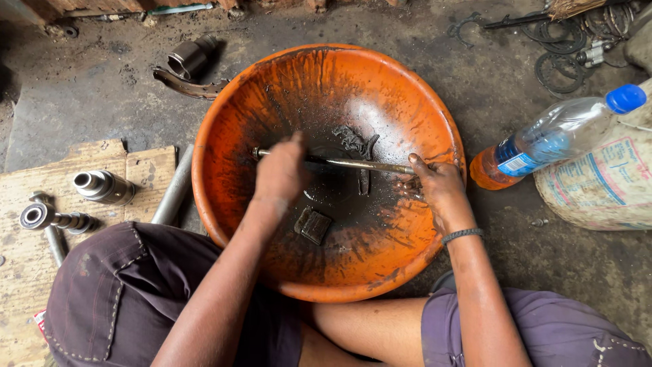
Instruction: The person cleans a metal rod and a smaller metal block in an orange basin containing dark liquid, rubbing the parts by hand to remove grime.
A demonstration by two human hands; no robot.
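- A long, thin metal rod (353,163), grey and smeared with dark oil, lies crosswise inside a large round orange plastic basin (224,136) that stands on the stained concrete floor (102,88) between the person's knees.
- The left hand (280,173) is closed over the rod near its left end, fingers curled around it, seen from the back.
- The right hand (438,187) pinches the rod's right end between thumb and fingertips, the fingers only partly bent; a dark braided band (462,235) circles that wrist.
- Black oily liquid pools in the basin's bottom, and a small dark square block (312,225) lies in it just below the rod, apart from both hands.
- A clear plastic bottle with a blue cap (553,136), holding orange liquid, lies tilted against a printed white sack (604,187) to the right of the basin.
- On a flat sheet of cardboard (27,258) to the left rest a shiny steel cylinder (103,186) and a stepped steel shaft (51,218); a grey metal tube (174,190) lies beside the basin's rim.
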